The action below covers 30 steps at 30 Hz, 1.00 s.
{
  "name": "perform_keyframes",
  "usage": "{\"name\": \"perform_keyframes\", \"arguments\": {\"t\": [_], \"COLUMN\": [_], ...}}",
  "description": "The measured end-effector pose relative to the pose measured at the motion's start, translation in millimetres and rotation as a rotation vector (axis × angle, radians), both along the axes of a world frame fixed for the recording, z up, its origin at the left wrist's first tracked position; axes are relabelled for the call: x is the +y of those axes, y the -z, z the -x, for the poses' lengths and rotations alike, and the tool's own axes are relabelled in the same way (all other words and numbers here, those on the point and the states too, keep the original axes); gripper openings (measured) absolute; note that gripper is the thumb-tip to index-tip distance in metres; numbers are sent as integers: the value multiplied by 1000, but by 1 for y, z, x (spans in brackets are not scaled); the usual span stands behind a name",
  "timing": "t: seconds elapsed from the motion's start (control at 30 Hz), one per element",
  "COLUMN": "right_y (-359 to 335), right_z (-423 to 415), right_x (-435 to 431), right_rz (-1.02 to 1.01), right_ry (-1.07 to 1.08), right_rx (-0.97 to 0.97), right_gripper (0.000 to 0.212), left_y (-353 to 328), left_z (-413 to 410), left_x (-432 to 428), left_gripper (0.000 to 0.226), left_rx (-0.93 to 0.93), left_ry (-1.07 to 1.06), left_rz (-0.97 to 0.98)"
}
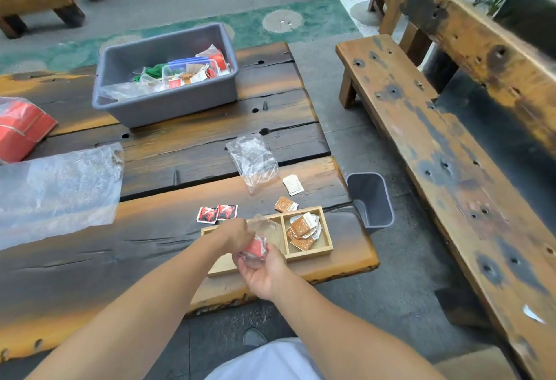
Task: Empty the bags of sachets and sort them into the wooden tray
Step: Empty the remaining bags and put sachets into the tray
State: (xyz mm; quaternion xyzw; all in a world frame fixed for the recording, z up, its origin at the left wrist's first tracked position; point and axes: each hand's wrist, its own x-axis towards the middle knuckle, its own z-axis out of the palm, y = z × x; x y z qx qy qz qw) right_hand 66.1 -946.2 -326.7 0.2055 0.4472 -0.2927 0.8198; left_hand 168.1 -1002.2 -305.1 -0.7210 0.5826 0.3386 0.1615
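Note:
A wooden tray (326, 230) with two compartments lies near the table's front right corner. Its right compartment holds several brown and white sachets (302, 229). Over the left compartment both hands hold a clear plastic bag (264, 229) with red sachets inside. My right hand (263, 274) cups the bag from below; my left hand (237, 233) pinches it from above. Two red-and-black sachets (217, 213), one brown sachet (285, 204) and one white sachet (292, 184) lie loose on the table behind the tray.
An empty clear bag (254, 160) lies beyond the loose sachets. A grey tub (168, 102) of bags and sachets stands further back. A large plastic sheet (57, 193) and red packets (21, 128) lie at left. A grey bin (373, 199) stands beside the table; a bench (421, 139) runs at right.

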Motion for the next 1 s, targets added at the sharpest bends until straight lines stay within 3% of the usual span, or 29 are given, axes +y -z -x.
{"name": "perform_keyframes", "arguments": {"t": [0.43,1.0], "right_y": [0,-30], "right_z": [-2,-8], "right_x": [-10,-8], "right_rz": [-40,-43], "right_ry": [32,97], "right_rx": [91,138], "right_gripper": [56,37], "left_y": [9,-6], "left_z": [-3,-8], "left_x": [-12,-18], "left_gripper": [42,36], "left_rx": [-4,4], "left_ry": [-12,-31], "left_rz": [-25,-53]}}
